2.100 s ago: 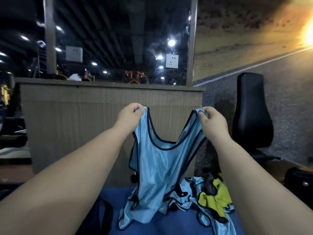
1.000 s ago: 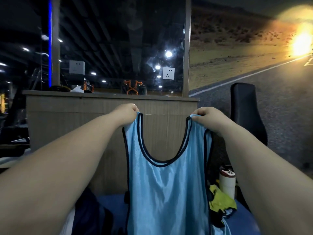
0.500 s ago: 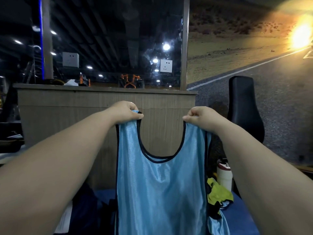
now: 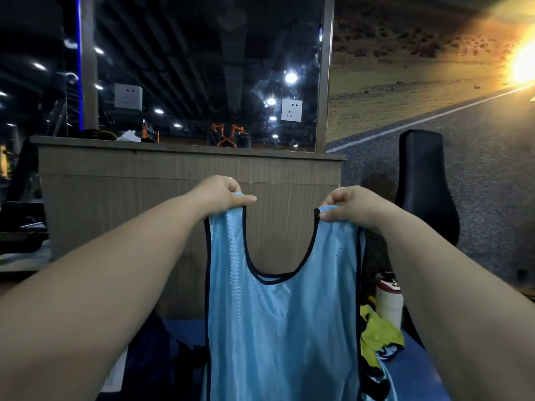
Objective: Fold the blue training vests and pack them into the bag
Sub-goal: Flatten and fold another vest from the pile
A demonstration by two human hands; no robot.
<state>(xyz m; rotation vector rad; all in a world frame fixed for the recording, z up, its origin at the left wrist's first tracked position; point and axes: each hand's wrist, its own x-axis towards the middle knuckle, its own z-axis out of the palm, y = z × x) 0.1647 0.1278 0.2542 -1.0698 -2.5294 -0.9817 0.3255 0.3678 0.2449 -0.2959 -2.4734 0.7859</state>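
Observation:
A light blue training vest (image 4: 283,328) with black trim hangs flat and upright in front of me, its neck opening facing me. My left hand (image 4: 220,193) pinches its left shoulder strap and my right hand (image 4: 347,205) pinches the right strap, both held at chest height. Behind the vest's right edge lies a heap of more vests, a yellow one (image 4: 379,331) on top and a bit of blue one (image 4: 385,371) below. A dark blue bag (image 4: 153,351) sits low on the left, mostly hidden by my left arm.
A blue table top (image 4: 185,325) lies under everything. A wooden partition (image 4: 144,192) with glass above stands close behind it. A white bottle with a red lid (image 4: 389,302) stands at the right, and a black chair back (image 4: 422,192) rises beyond it.
The vest was bunched and drooping over the heap; now both hands have lifted it clear and spread it flat by the straps. In the last half second it barely moved.

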